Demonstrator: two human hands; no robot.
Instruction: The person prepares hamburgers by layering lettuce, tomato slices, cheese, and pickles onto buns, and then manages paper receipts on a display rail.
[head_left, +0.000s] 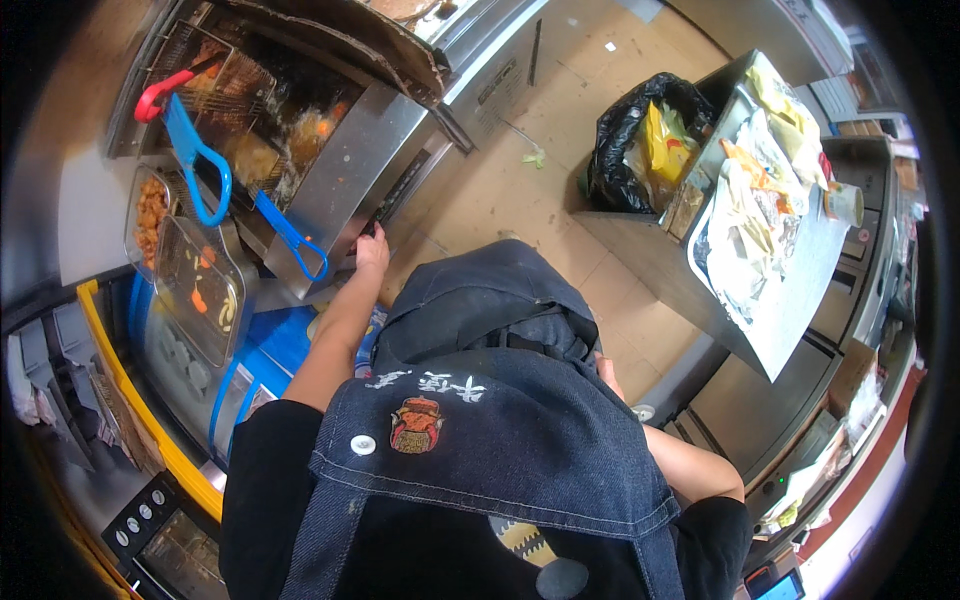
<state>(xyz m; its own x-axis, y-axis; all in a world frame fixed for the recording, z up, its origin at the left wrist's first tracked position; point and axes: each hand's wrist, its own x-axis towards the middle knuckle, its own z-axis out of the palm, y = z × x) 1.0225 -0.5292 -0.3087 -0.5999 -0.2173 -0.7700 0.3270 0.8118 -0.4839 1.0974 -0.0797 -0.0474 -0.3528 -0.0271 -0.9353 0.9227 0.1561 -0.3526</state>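
My left hand (370, 248) reaches to the front panel of a stainless steel deep fryer (352, 154); its fingertips are partly hidden at the panel, so what they touch is unclear. My right hand (609, 376) rests beside the denim apron (487, 435), mostly hidden by it. Food bubbles in the dark oil (304, 131). Wire fry baskets with blue handles (292, 236) sit in the fryer, and red-handled tongs or a similar tool (161, 94) lies over one. Left of the fryer, a metal tray (199, 289) holds orange and pale pieces, next to a tray of browned fried pieces (150, 217).
A bin with a black plastic bag (622, 146) stands on the tiled floor at the right. Beside it, a metal-topped table (799, 285) bears crumpled wrappers and a tub (844, 204). A yellow-edged container (142, 405) and a black appliance with knobs (150, 517) are at lower left.
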